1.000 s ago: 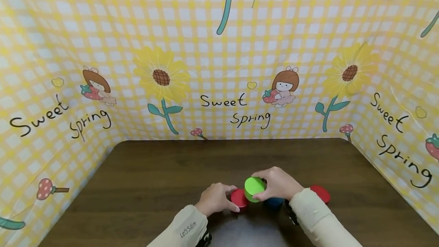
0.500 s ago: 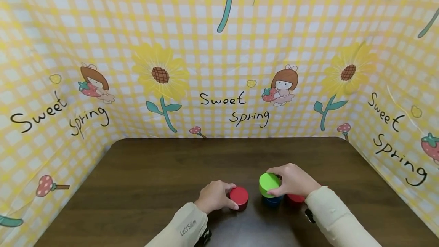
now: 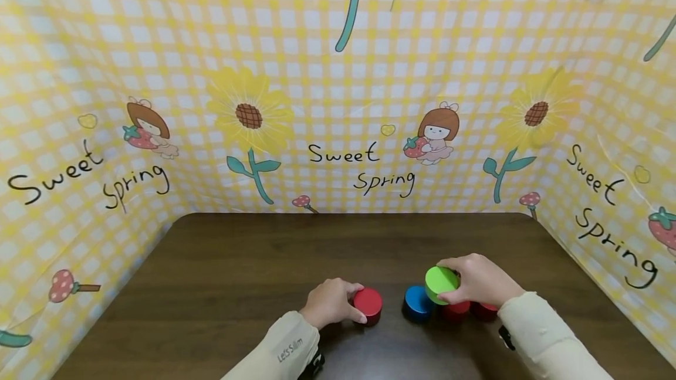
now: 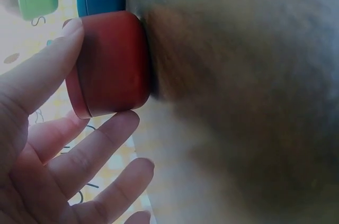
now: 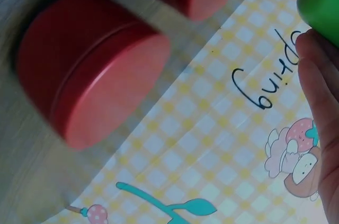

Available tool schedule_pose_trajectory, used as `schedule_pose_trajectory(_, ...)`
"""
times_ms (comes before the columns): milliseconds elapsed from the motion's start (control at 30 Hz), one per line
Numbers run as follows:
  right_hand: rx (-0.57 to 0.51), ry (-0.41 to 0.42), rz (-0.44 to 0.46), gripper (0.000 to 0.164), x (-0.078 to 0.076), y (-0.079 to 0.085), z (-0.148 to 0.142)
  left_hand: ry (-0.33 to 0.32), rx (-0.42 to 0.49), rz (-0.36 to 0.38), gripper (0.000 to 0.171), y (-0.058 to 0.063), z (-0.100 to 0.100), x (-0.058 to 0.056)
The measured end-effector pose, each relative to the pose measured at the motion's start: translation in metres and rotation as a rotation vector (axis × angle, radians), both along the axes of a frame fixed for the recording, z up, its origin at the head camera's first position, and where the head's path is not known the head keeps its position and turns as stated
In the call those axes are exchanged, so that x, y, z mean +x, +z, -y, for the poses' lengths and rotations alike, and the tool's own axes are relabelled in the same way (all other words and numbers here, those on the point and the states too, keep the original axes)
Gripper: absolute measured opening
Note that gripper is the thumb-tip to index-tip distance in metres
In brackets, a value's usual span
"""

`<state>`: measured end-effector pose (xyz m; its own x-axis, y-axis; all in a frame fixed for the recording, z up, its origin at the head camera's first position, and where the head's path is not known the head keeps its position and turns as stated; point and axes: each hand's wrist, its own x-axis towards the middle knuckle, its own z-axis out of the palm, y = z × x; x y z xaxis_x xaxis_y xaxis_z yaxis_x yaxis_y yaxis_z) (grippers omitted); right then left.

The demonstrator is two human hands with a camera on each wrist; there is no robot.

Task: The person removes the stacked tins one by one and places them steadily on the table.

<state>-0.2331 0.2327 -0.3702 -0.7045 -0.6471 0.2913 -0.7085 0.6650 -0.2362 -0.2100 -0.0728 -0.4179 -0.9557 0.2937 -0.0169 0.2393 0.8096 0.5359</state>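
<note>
My left hand [image 3: 328,304] pinches a small round red tin [image 3: 367,305] that stands on the table, thumb on the near side and fingers on the far side. In the left wrist view this tin [image 4: 108,65] shows a lid seam and a rounded base. Raised above the table, a bright green round tin [image 3: 440,284] is gripped between thumb and fingers of my right hand [image 3: 482,281]. It overlaps a blue tin [image 3: 416,304] and a second red tin [image 3: 456,312] in the head view. A third red tin [image 3: 484,311] stands right of these, partly behind the right hand.
The dark brown wooden table [image 3: 264,263] is walled on three sides by a yellow checked cloth [image 3: 338,104] printed with flowers and lettering. Two red tins, the nearer one [image 5: 90,70] large in the right wrist view, stand below the right hand.
My right hand has carried the green tin to the right, past the blue tin and over the red ones. The blue tin has come into fuller view. The left hand keeps its place.
</note>
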Motion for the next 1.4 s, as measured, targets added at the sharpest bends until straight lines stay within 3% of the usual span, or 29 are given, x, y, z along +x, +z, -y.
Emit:
schedule_pose_trajectory(267,-0.001,-0.008,-0.006,0.041,0.005,0.0,-0.009,0.002,-0.007,0.007,0.059,-0.002,0.001,-0.001)
schedule_pose_trajectory(500,0.008,-0.014,-0.026,0.042,0.003,0.0,-0.016,-0.018,-0.055,-0.04,0.058,-0.001,-0.001,0.0)
schedule_pose_trajectory(900,-0.006,-0.043,-0.003,0.042,0.006,0.006,-0.026,-0.007,-0.11,-0.056,0.058,0.003,-0.002,0.004)
schedule_pose_trajectory(1400,0.02,-0.078,-0.069,0.041,0.006,0.009,-0.056,0.007,-0.071,-0.039,0.056,0.0,-0.002,0.003)
